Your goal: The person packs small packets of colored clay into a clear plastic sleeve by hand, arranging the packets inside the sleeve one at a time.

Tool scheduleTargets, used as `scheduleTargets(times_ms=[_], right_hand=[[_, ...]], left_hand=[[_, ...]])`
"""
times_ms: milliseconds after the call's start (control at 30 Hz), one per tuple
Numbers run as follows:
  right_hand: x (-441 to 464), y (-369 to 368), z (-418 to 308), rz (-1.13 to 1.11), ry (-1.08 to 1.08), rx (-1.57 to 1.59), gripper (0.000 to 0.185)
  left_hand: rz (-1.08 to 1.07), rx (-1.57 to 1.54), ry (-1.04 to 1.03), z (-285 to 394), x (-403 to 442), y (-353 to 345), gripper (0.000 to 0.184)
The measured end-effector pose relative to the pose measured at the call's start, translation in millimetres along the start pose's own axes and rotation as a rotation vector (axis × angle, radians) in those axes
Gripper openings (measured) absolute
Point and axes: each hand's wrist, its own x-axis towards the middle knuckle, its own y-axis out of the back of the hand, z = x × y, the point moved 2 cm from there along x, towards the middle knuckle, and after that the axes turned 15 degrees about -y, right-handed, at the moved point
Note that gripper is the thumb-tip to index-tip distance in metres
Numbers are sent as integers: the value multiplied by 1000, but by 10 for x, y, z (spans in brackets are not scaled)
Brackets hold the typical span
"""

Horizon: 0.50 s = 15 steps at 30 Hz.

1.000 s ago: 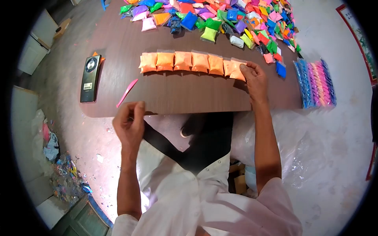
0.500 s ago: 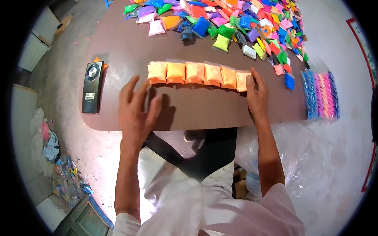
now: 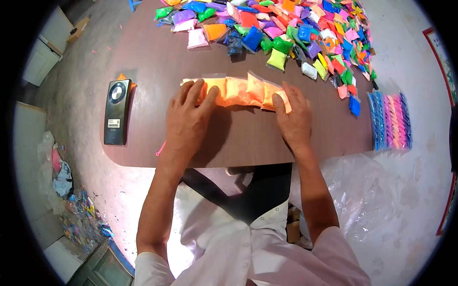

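A row of soft orange packets [image 3: 236, 91] in clear plastic runs side by side across the brown table. My left hand [image 3: 187, 114] is closed over the row's left end, with fingertips on top of the packets and the thumb along the near side. At the opposite end, my right hand [image 3: 294, 117] grips the last packet between thumb and fingers. The middle packets are pushed up unevenly, one standing higher than its neighbours. Both hands hide parts of the end packets.
A large heap of small colourful packets [image 3: 281, 45] covers the table's far side. Bundled blue and pink packets [image 3: 391, 121] lie at the right edge. A dark phone-like device [image 3: 116, 112] rests on the left. Close to my left wrist is a small pink strip [image 3: 161, 148].
My left hand has come down onto the row's left end and closed on it. My right hand has moved slightly left, and the row is now squeezed shorter and bunched.
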Motion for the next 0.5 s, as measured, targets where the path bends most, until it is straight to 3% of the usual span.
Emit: scheduleTargets(times_ms=[167,367,467,500], right_hand=[[-44,-273,-457,15,-10,43,48],[-94,-624,-975,-30,-80,77,54],[-133,-565,-1130,-114,-98,83,79],[-153,-543,-1101,-105,-104,92,79]], left_hand=[[85,-54,20,-409,-14,168,34],[44,178,106,-828,-31,237,39],[49,263,136,-804,-32,362,42],[75,265,168,-729,-45,448,43]])
